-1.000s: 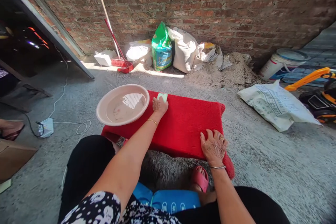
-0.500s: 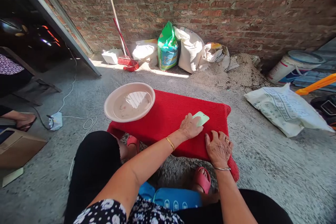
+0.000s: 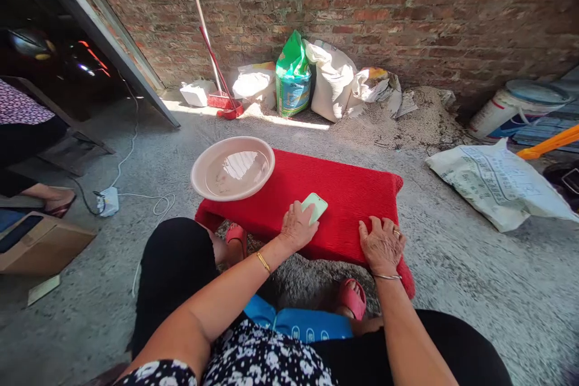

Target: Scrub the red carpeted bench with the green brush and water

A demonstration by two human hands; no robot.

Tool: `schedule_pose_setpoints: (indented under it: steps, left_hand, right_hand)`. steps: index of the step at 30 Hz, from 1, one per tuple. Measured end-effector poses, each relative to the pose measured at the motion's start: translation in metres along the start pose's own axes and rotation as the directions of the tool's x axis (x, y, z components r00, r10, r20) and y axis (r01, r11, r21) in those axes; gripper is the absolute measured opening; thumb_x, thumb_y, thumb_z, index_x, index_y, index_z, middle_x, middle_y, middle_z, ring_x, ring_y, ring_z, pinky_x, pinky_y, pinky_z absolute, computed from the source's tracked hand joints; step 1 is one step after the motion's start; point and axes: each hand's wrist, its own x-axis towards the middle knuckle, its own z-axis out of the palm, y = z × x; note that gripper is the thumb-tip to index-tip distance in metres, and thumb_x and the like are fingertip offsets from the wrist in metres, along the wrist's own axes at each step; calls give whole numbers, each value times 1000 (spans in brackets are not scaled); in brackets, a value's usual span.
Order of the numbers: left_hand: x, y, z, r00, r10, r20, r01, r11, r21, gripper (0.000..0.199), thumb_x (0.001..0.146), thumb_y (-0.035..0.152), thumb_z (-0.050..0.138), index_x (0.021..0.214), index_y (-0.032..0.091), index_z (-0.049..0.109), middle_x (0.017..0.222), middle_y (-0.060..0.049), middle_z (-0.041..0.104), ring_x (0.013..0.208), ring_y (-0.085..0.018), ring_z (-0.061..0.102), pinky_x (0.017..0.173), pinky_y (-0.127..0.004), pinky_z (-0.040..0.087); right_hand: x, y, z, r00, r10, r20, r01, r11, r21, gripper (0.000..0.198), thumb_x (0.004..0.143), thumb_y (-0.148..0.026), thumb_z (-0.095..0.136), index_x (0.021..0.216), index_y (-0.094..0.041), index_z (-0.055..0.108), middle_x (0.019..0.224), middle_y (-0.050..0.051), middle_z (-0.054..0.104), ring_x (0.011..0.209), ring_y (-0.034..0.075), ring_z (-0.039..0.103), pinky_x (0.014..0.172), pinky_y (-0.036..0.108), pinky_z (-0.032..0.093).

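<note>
A red cloth covers a low bench or table in front of my knees. My left hand is closed around a pale green scrub brush, flat and rounded, with a small hole at its far end. Its underside is hidden against the cloth. Near the right end of the cloth, my right hand lies flat with its fingers apart, pressing on the fabric. A pale pink basin with water in it rests on the left end of the cloth.
Along the brick wall stand several sacks, a red broom and dustpan, and spilled grain. At right are a white sack and a bucket. A cardboard box, a cable and another person's foot are at left.
My left hand has drawn the scrub brush leftward along the cloth, away from my right hand. My right hand stays at the cloth's right end. The view has shifted slightly.
</note>
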Motion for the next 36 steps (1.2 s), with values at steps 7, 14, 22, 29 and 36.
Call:
schedule_pose_setpoints:
  steps: [7,14,22,29,36]
  left_hand:
    - [-20,-35,-20,997,-54,-62,49,996,-79,50,87,44,59,133,27,54,112,-9,52,106,-24,53,90,-36,49]
    - [-37,-73,-22,970,-237,-59,240,970,51,52,88,43,56,136,24,51,113,-12,50,105,-27,53,87,-39,49]
    - [-37,-3,2,995,97,11,-96,994,-47,53,87,46,57,136,28,50,113,-9,50,103,-24,51,87,-38,49]
    - [-25,-67,-25,971,-224,-81,227,973,31,49,88,44,57,133,26,53,114,-11,49,105,-26,52,86,-37,48]
    - [-33,-18,3,1000,-20,-17,21,999,38,53,88,45,55,137,25,50,116,-13,48,105,-28,50,86,-40,48]
  right_hand:
    - [0,1,1,1000,0,-15,0,1000,-6,41,93,-46,48,115,-17,66,119,15,58,107,30,50,86,41,32]
    - [0,0,-1,1000,1,11,-1,1000,-9,41,93,-46,47,116,-17,65,119,15,58,108,31,50,85,41,32]
    - [1,1,0,1000,-5,4,5,1000,-20,40,93,-46,48,114,-16,66,117,16,59,107,31,52,84,40,33]
    - [0,1,0,1000,-2,-7,2,1000,-19,41,94,-47,47,114,-17,65,118,15,59,107,31,51,85,41,32]
    - [0,0,0,1000,6,0,-6,1000,-17,41,93,-47,48,115,-17,65,119,15,58,108,31,50,86,40,32]
